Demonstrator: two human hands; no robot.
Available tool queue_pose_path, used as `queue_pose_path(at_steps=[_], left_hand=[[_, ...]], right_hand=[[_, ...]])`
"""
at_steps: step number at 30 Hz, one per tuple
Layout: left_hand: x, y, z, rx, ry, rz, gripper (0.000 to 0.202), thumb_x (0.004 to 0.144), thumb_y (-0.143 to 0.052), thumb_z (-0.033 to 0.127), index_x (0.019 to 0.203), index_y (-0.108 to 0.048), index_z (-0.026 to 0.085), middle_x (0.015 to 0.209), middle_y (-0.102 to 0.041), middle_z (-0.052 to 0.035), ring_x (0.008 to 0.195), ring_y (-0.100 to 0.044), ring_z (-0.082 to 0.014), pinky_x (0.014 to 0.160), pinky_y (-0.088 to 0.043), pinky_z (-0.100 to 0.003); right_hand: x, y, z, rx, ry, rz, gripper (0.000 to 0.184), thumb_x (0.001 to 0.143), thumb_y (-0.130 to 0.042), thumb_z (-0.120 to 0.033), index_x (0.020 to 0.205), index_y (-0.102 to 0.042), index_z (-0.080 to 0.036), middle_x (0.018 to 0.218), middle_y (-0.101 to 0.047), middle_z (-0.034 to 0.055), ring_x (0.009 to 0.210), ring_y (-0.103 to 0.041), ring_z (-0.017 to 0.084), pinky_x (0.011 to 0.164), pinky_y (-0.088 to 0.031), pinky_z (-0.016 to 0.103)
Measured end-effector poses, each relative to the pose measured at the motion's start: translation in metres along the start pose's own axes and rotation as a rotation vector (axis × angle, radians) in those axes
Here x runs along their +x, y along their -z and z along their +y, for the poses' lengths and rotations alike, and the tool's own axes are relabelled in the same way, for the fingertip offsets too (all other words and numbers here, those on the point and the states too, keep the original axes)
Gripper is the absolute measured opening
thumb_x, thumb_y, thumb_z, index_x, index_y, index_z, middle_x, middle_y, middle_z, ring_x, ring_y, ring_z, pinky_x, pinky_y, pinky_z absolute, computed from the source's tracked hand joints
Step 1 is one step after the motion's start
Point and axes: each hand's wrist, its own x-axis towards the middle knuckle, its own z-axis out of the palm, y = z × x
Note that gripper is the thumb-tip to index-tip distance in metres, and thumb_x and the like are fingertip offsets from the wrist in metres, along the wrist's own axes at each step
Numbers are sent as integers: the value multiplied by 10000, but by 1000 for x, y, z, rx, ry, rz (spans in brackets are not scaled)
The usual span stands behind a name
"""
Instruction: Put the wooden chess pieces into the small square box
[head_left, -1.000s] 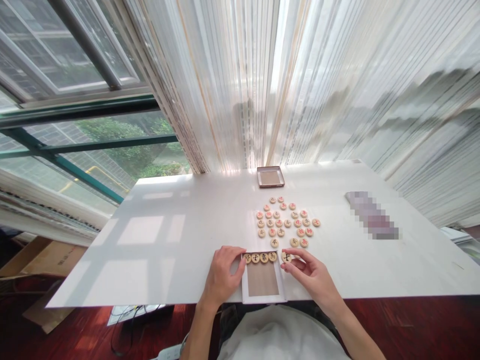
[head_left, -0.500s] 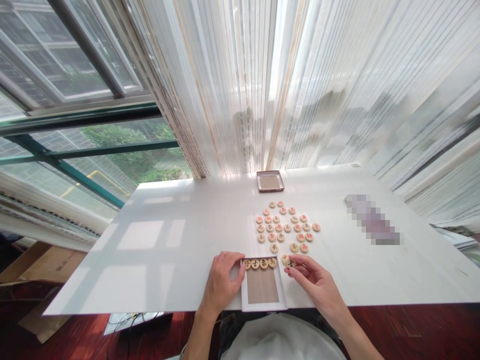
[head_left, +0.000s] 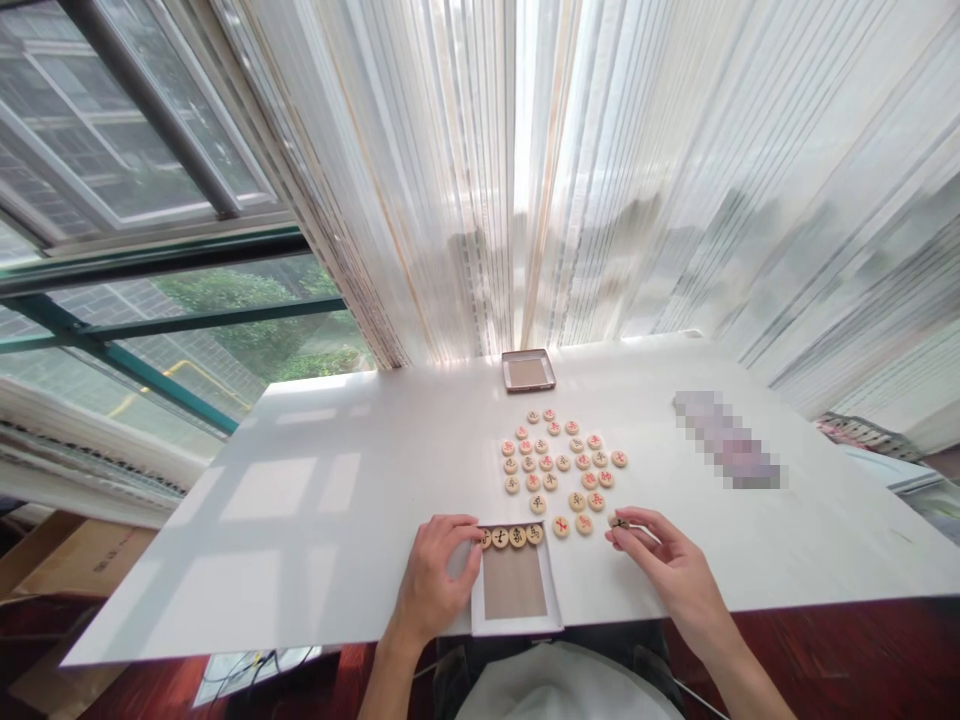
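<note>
A shallow white-rimmed box with a brown bottom lies at the table's near edge. Along its far side stands a row of several round Chinese chess pieces with black characters. My left hand grips the box's far left corner, its fingertips partly covering the leftmost piece. To the right of the box, my right hand pinches a chess piece between thumb and fingers, just above or on the table; I cannot tell which. Two red-marked pieces lie between the box and this hand.
Beyond the box, several loose chess pieces with red or black characters spread over the white table. A second shallow box sits near the curtain. A pixelated object lies at the right.
My right hand has moved right, away from the box, with the pinched piece. A red-marked piece that it partly covered now shows. The view has shifted slightly; my left hand stays at the box corner.
</note>
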Motion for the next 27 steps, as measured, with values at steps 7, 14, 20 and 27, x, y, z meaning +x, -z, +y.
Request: queue_pose_path(at_steps=[7, 14, 20, 27], left_hand=[[1, 2, 4, -63, 41, 7, 168, 922, -561, 208, 1060, -646, 250, 1131, -687, -75, 1102, -612, -261, 967, -478, -467], [12, 12, 14, -97, 63, -104, 408, 820, -695, 206, 1210, -587, 259, 1204, -647, -70, 1126, -592, -258, 999, -485, -451], [25, 13, 26, -58, 36, -165, 421, 776, -773, 241, 1170, -626, 259, 1128, -675, -55, 1046, -618, -254, 947, -507, -428], [40, 2, 30, -78, 8, -233, 339, 779, -788, 229, 1095, -669, 258, 1057, -701, -30, 994, -628, -236, 904, -504, -400]], right_hand=[[-2, -2, 0, -25, 37, 19, 392, 711, -805, -518, 910, -697, -198, 770, -734, 44, 781, -715, 240, 746, -557, 313], [-7, -6, -7, 25, 59, -20, 445, 712, -809, -540, 977, -703, -199, 897, -765, 77, 860, -743, 285, 815, -579, 359], [-7, 3, 4, 47, 53, -36, 433, 718, -821, -489, 1014, -696, -200, 940, -769, 82, 908, -746, 289, 826, -586, 342], [-4, 8, 12, 54, 49, 8, 420, 738, -804, -495, 1017, -702, -199, 967, -753, 66, 867, -745, 260, 802, -590, 320]])
